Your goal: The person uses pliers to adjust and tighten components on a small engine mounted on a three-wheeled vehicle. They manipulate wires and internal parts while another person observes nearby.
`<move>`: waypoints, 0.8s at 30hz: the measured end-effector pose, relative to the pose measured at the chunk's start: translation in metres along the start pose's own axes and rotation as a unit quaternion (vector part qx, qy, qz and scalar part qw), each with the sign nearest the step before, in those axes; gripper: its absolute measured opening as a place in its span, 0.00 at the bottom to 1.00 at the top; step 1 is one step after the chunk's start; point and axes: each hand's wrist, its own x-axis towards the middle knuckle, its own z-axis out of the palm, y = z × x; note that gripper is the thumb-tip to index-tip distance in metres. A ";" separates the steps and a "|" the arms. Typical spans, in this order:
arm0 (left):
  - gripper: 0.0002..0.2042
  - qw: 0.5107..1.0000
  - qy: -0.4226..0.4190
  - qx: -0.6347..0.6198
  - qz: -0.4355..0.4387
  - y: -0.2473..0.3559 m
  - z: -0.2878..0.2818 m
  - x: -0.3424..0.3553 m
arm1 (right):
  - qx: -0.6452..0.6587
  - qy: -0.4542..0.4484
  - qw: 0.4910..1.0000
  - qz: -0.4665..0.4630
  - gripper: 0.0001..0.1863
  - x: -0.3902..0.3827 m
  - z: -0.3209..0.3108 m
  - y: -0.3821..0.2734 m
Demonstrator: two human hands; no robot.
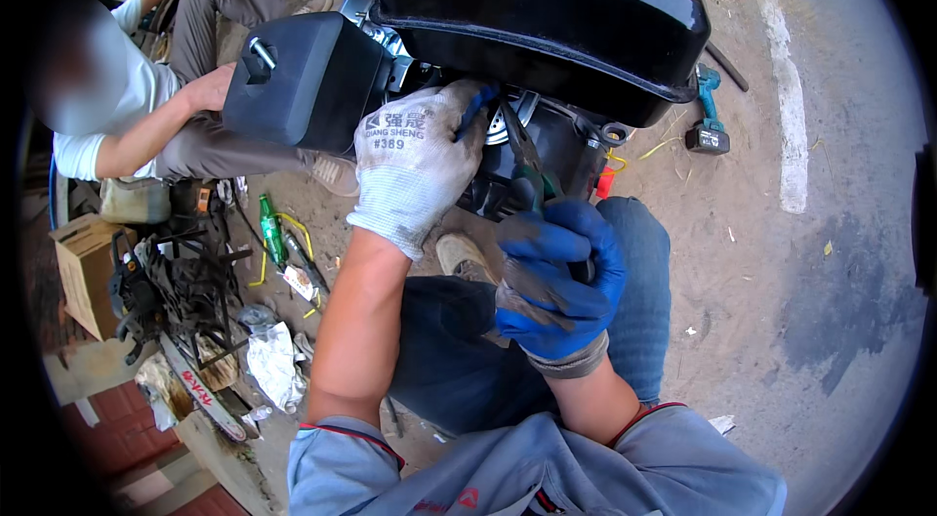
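The view comes from the left of two fisheye cameras worn side by side on the person's head. It looks steeply down over the grey-blue, short-sleeved fabric shirt (527,472) at the lower edge, with the left hand in a whitish knit glove (420,135) and the right hand in a blue-coated glove (561,282) near mid-frame. The glossy black, rounded casing (537,18) looms close at the top; the white painted ground line (786,96) curves at right.

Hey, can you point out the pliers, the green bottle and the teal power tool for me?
Pliers (528,166): head view, where the green handles meet the dark metal.
Green bottle (271,229): head view, on the middle of its body.
Teal power tool (711,108): head view, on its handle.
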 end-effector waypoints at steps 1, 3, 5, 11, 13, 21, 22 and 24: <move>0.11 1.000 -0.003 0.005 0.001 0.000 0.000 0.000 | -0.015 0.025 1.000 0.007 0.13 -0.002 0.009 -0.001; 0.12 1.000 -0.010 0.018 -0.002 0.001 -0.001 0.000 | -0.167 0.157 0.973 -0.003 0.16 -0.011 0.029 -0.003; 0.12 0.999 -0.018 0.035 -0.001 0.001 -0.001 0.001 | -0.306 0.227 0.925 0.015 0.19 -0.022 0.044 -0.006; 0.12 0.996 -0.038 0.075 0.017 0.001 -0.002 0.003 | -0.710 0.366 0.600 0.026 0.16 -0.030 0.079 -0.024; 0.12 0.995 -0.051 0.082 0.017 0.002 -0.004 0.005 | -0.808 0.377 0.450 0.049 0.14 -0.027 0.094 -0.030; 0.15 0.997 -0.061 0.047 -0.012 0.003 -0.010 -0.002 | -0.931 0.321 0.149 0.091 0.17 -0.023 0.107 -0.028; 0.16 0.998 -0.045 0.036 -0.007 0.004 -0.011 -0.006 | -0.925 0.313 0.196 0.090 0.18 -0.025 0.106 -0.029; 0.17 1.000 -0.024 0.018 -0.003 0.005 -0.015 -0.013 | -0.906 0.328 0.252 0.091 0.21 -0.032 0.102 -0.030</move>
